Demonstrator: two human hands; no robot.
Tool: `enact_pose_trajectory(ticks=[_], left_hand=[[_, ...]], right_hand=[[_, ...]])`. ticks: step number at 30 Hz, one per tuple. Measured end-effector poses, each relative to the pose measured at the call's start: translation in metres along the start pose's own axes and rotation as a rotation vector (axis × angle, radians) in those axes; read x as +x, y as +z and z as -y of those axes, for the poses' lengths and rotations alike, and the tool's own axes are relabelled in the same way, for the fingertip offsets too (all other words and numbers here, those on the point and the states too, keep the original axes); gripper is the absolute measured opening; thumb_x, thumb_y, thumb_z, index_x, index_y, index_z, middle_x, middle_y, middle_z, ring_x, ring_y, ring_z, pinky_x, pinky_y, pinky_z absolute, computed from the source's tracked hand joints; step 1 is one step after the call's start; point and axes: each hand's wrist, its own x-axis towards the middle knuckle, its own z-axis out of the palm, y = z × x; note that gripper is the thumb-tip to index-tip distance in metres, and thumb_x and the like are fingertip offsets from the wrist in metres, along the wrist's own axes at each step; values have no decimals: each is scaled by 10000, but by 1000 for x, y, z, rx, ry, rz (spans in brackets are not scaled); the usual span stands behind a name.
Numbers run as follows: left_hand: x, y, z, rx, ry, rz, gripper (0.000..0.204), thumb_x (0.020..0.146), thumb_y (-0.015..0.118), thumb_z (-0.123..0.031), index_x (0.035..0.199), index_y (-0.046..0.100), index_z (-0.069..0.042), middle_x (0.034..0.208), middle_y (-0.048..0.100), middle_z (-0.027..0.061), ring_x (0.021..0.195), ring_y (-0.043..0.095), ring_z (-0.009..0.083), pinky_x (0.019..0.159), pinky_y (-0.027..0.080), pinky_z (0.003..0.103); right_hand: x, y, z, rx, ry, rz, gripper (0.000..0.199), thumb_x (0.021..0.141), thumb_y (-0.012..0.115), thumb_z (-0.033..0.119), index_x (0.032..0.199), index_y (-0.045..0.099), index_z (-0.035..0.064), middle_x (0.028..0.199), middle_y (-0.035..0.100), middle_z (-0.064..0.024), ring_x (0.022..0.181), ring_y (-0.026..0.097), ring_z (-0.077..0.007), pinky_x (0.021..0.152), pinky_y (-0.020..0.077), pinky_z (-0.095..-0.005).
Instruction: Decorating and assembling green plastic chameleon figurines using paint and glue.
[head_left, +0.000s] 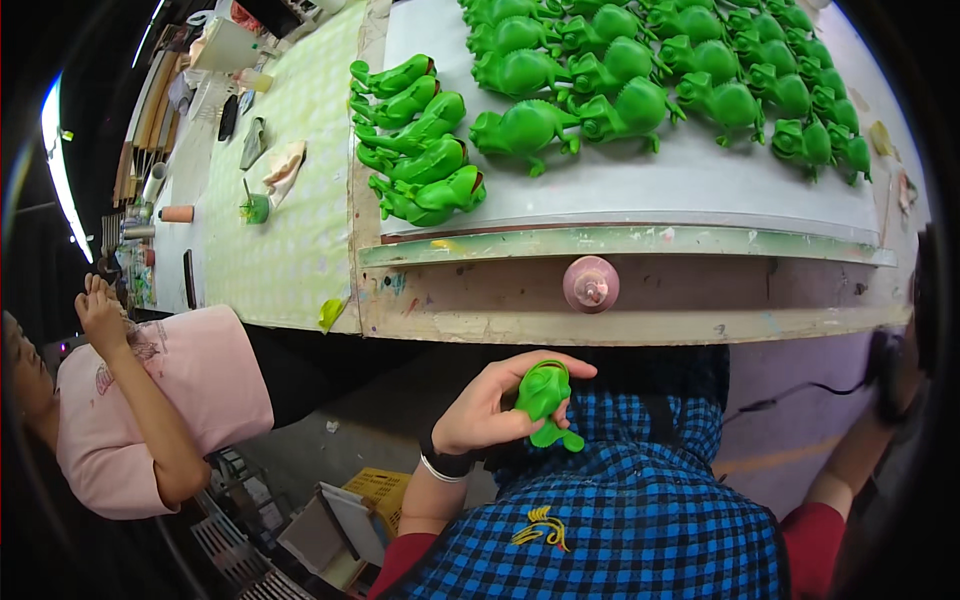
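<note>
My left hand is closed around a green toy chameleon, held over my lap with its head up and a limb or tail end hanging below the fingers. The left index finger stretches across behind the head. At the far right my right hand reaches forward into the dark rim of the view, so its fingers are hidden. Around that wrist sits something black with a cable. On the board ahead, several more green chameleons stand in rows. A smaller group with red mouths lies at its left.
A pink cone-shaped object stands on the table's front ledge, below the board's raised edge. To the left, a light green cloth carries a small green cup and a rag. A person in pink sits there.
</note>
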Motion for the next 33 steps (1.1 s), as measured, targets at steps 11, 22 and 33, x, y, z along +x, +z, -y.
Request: enact_pose_trajectory(ticks=[11, 22, 33], left_hand=[[-11, -2, 5, -51, -70, 33, 591, 614, 606, -126, 1148, 459, 79, 792, 564, 97, 747, 571, 158, 736, 494, 319], [-20, -13, 8, 27, -144, 75, 552, 620, 574, -84, 1141, 474, 70, 836, 579, 102, 759, 586, 166, 718, 482, 299], [-17, -11, 9, 88, -111, 113, 544, 617, 562, -69, 1135, 478, 77, 839, 589, 96, 748, 585, 156, 716, 481, 293]], right_hand=[[-25, 249, 9, 275, 258, 449, 286, 916, 457, 187, 711, 573, 24, 569, 511, -26, 486, 503, -81, 462, 403, -208], [-22, 258, 12, 54, 163, 669, 198, 872, 503, 113, 703, 567, 33, 619, 566, -73, 529, 570, -182, 480, 439, -269], [-24, 258, 14, 103, 196, 582, 216, 876, 508, 123, 684, 543, 29, 609, 556, -70, 515, 563, -190, 467, 430, -274]])
